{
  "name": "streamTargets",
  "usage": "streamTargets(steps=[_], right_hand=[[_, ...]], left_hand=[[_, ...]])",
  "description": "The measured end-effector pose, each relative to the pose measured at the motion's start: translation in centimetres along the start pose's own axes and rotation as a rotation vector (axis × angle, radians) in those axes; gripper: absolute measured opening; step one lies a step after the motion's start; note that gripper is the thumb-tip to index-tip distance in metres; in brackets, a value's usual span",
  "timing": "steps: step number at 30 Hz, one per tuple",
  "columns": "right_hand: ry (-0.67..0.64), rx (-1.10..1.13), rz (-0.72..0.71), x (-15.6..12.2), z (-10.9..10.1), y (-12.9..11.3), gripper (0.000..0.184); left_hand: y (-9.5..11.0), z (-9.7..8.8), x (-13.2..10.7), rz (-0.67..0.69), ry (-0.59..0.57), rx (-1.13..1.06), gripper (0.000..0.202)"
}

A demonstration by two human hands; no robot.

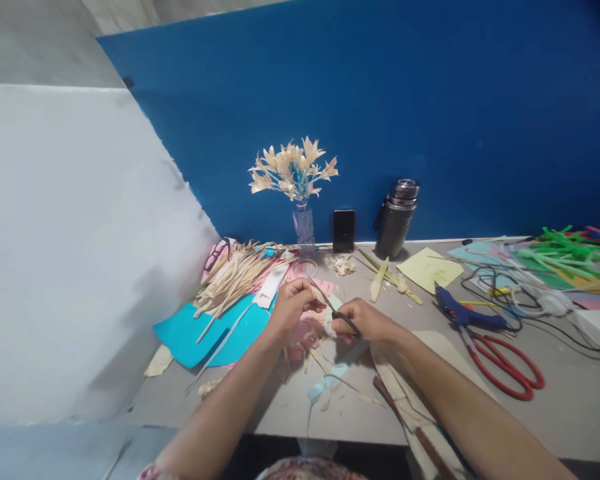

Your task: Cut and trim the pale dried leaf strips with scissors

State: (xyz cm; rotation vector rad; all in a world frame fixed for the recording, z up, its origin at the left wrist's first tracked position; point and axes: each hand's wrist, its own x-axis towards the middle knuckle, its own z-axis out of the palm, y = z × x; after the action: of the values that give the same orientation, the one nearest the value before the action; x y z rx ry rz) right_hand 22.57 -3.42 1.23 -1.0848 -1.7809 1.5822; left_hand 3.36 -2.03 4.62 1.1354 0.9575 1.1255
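Note:
In the middle of the desk my right hand (363,320) is closed around small dark-handled scissors (349,323). Their blades point up and left toward my left hand (295,305). The fingers of that hand pinch a small pale piece of dried husk (320,297), partly hidden by the fingers and close beside the blades. I cannot tell whether the blades touch it. Below both hands lie thin husk scraps (320,360) and a light blue paper strip (337,377). To the left, a bundle of pale husk strips (235,277) rests on blue and pink paper.
Pale handmade flowers (295,167) stand in a clear vase (304,227) at the back. Beside it are a phone (344,230) and a dark thermos (397,220). Rightward lie a blue glue gun (467,310), red-handled scissors (510,367), cables and green pipe cleaners (565,253).

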Motion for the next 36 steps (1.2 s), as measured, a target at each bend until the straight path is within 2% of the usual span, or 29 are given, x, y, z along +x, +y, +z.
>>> streamTargets(steps=[2, 4, 6, 8, 12, 18, 27, 29, 33, 36], right_hand=[[0.052, 0.024, 0.042, 0.2, 0.3, 0.1, 0.041], [0.16, 0.119, 0.037, 0.4, 0.7, 0.3, 0.037], [0.292, 0.274, -0.041, 0.7, 1.0, 0.3, 0.032], [0.401, 0.393, -0.131, 0.9, 1.2, 0.2, 0.039], [0.512, 0.436, -0.17, 1.1, 1.2, -0.2, 0.037], [0.372, 0.656, -0.087, 0.9, 1.4, -0.4, 0.038], [0.376, 0.713, -0.058, 0.8, 1.2, -0.4, 0.035], [0.326, 0.734, -0.033, 0.7, 1.0, -0.5, 0.032], [0.145, 0.794, -0.027, 0.7, 0.0, -0.2, 0.031], [0.127, 0.843, -0.049, 0.9, -0.3, 0.2, 0.036]], left_hand=[[0.0, 0.0, 0.1, -0.022, 0.003, -0.022, 0.005], [-0.1, 0.2, 0.1, -0.062, 0.013, -0.081, 0.008], [-0.4, 0.6, -0.1, -0.127, 0.024, -0.172, 0.013], [-1.0, 1.2, -0.4, -0.199, 0.035, -0.271, 0.017], [-2.6, 2.2, -1.0, -0.283, 0.017, -0.404, 0.023], [-3.0, 2.2, -1.2, -0.312, -0.134, -0.41, 0.021], [-3.8, 1.8, -0.1, -0.392, -0.172, -0.496, 0.021], [-4.3, 1.8, -0.2, -0.421, -0.205, -0.554, 0.02], [-4.9, 1.9, -0.5, -0.474, -0.266, -0.684, 0.015], [-4.7, 2.0, -0.5, -0.501, -0.241, -0.753, 0.014]])
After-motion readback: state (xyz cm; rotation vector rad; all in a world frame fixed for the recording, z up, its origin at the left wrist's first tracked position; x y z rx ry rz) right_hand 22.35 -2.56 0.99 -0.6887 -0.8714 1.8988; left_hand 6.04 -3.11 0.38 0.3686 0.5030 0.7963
